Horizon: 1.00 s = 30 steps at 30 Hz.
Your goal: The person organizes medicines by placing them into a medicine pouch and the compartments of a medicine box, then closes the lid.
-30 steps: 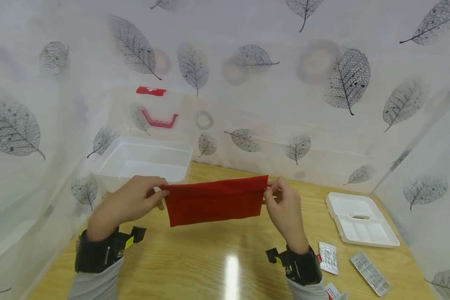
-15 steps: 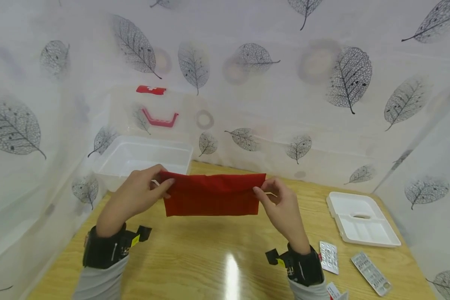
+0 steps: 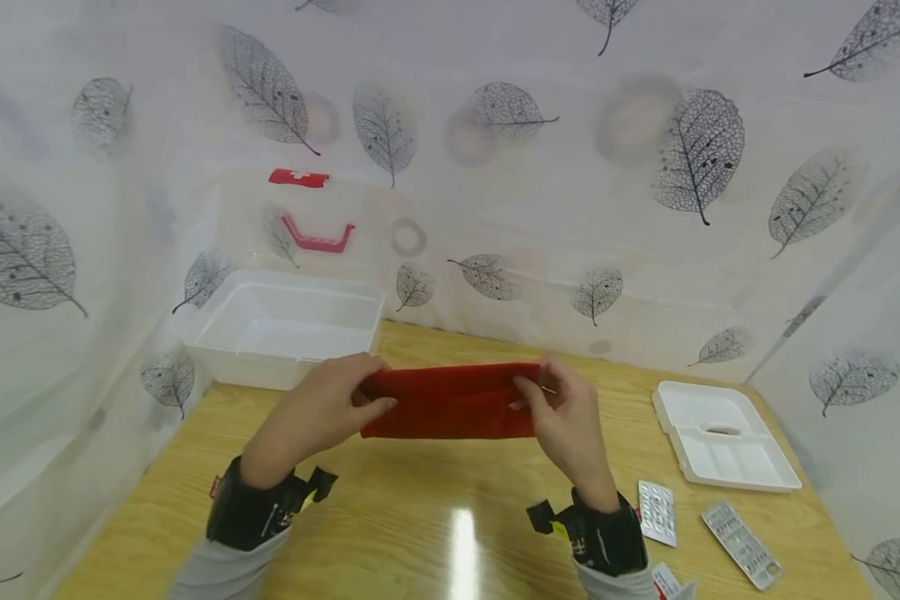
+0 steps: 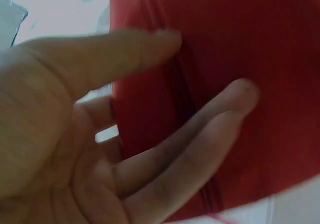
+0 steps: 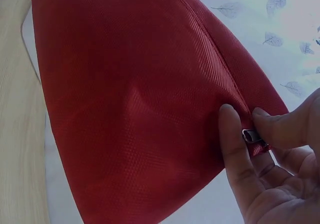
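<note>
A flat red fabric zipper pouch (image 3: 450,404) is held level above the wooden table, between my two hands. My left hand (image 3: 330,404) grips its left end, the thumb lying on the front face. In the left wrist view, that thumb touches the pouch by the zipper (image 4: 180,84), with two fingers on the same side and others partly hidden behind. At the right end, my right hand (image 3: 570,417) pinches the pouch's corner. Next to those fingers the right wrist view shows a metal zipper pull (image 5: 250,135).
A translucent white bin (image 3: 251,371) stands at the back left. On the right lie a white divided tray (image 3: 727,479), two blister packs (image 3: 657,512) and a small white-and-red item (image 3: 667,583). A leaf-patterned curtain (image 3: 435,208) encloses the table.
My left hand has moved right, its grip further onto the pouch. The pouch has shifted slightly right and levelled out. My right hand has slid its thumb a little over the right end.
</note>
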Motion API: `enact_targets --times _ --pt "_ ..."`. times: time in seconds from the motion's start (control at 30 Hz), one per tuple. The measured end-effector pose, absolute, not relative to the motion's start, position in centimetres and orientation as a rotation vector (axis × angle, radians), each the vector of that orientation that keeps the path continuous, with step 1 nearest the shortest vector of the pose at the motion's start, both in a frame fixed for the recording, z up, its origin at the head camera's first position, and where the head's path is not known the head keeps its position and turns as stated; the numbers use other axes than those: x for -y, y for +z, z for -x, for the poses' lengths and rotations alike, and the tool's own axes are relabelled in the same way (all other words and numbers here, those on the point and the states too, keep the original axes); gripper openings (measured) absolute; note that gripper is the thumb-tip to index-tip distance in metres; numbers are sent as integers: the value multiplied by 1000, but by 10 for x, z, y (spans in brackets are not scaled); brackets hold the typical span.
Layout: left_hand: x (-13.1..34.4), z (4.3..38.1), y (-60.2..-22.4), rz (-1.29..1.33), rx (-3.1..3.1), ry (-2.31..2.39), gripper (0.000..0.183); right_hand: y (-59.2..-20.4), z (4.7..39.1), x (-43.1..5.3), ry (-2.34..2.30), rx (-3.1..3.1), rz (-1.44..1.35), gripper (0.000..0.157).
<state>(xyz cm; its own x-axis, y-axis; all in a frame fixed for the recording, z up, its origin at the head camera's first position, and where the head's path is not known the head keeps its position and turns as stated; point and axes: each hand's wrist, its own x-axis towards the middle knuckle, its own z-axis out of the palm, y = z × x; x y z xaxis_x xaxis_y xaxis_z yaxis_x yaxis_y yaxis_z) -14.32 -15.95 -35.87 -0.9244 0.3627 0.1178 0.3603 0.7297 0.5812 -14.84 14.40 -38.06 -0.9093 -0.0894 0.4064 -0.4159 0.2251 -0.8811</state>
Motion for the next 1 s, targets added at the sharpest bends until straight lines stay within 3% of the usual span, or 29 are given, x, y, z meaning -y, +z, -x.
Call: enact_targets --times 0.3,0.57,1.0 --pt "113 127 -361 -887 -3128 981 49 -380 145 -135 1840 2168 -553 7" --pt "103 121 -359 -874 -3211 907 22 -381 144 -130 1791 2216 -695 7" --pt "156 117 -328 -668 -3331 846 19 -378 143 -133 1529 2386 -770 18"
